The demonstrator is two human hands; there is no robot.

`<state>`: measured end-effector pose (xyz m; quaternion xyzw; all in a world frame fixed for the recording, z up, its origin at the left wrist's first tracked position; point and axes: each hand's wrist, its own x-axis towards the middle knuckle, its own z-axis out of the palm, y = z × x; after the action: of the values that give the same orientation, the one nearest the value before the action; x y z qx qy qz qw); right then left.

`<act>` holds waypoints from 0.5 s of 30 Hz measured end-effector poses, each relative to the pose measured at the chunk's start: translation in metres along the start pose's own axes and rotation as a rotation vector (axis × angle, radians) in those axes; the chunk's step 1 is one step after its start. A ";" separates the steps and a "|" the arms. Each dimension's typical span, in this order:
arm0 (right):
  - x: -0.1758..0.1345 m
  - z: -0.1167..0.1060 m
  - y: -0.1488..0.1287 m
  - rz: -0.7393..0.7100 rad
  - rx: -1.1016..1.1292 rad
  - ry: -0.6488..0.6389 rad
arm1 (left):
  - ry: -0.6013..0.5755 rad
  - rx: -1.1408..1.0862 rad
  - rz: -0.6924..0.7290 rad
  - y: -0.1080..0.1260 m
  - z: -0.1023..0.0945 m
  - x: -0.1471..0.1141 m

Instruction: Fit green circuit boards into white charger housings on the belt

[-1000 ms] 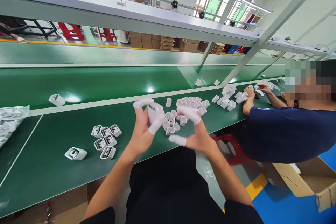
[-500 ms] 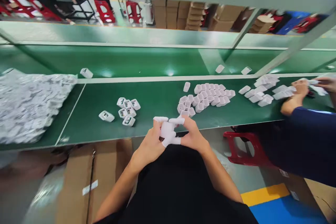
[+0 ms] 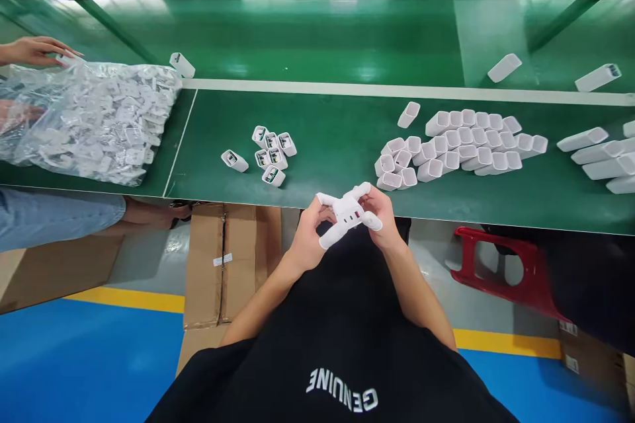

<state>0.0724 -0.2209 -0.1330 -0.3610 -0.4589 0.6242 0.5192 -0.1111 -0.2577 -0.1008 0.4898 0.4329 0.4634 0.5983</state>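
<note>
Pinching a slotted white box (image 3: pixel 348 209) in its fingertips, the right hand (image 3: pixel 383 217) has joined the left hand (image 3: pixel 308 232), whose fingers also grip it, apparently steadying it for work.

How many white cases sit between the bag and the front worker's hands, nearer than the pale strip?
7: a lone case nearer the bag, and six bunched cases right of it. None looks hidden.

Green bench (image 3: pixel 327 139); blue floor (image 3: pixel 99 357), yellow stripe (image 3: pixel 133 299); red stool (image 3: pixel 538 281) at right, seemingly plastic, partly hidden.
</note>
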 end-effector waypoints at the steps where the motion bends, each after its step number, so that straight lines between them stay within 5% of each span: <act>1: 0.002 -0.001 0.001 0.012 0.001 -0.011 | 0.019 -0.038 -0.014 -0.001 0.002 0.002; 8: 0.023 -0.010 0.012 -0.008 0.002 -0.003 | 0.138 -0.145 -0.051 -0.012 0.008 0.028; 15: 0.042 -0.008 0.019 0.103 -0.019 0.120 | 0.172 -0.201 -0.114 -0.028 -0.010 0.058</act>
<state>0.0654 -0.1790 -0.1525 -0.4257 -0.4135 0.6229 0.5096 -0.1061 -0.2011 -0.1337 0.3603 0.4611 0.5101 0.6304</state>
